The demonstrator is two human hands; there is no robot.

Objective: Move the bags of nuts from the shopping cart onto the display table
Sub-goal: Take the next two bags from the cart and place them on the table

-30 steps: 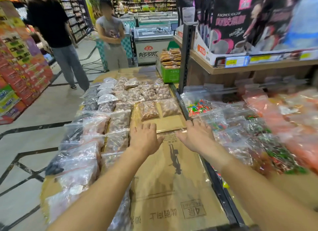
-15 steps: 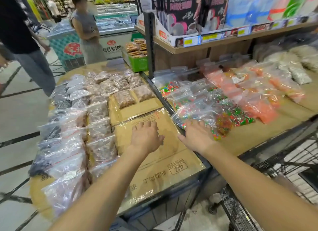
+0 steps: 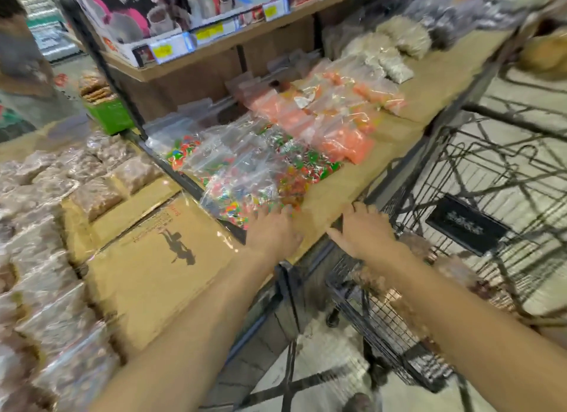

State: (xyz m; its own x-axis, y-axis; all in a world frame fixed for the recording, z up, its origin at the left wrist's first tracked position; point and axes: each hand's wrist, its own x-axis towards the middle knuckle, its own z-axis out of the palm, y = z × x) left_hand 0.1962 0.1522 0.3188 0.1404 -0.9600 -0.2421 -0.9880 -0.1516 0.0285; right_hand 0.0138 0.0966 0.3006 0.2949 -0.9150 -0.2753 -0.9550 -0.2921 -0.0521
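Along the left side, a display table (image 3: 147, 276) covered in flat brown cardboard takes up most of the view, with rows of clear bags (image 3: 95, 196) holding brown nuts lying flat on its left and far parts. Beside it on the right stands a shelf unit (image 3: 435, 74) whose low counter is also lined with cardboard. A black wire shopping cart (image 3: 491, 172) is parked against the front of that counter, at the lower right. On the counter lie clear bags of coloured sweets (image 3: 245, 172), then orange bags (image 3: 331, 120), then pale bags (image 3: 389, 52) farther along. The bags of nuts (image 3: 377, 286) still to be moved show as brown blurs inside the cart, near its closest rim. A green crate (image 3: 110, 117) sits behind the table. Both forearms reach forward. The left hand (image 3: 273, 233) hangs at the near edge of the sweets, fingers straight and holding nothing. The right hand (image 3: 365, 230) is spread wide and empty over the counter's front edge, just above the cart. Motion blur hides whether either hand touches the surface.
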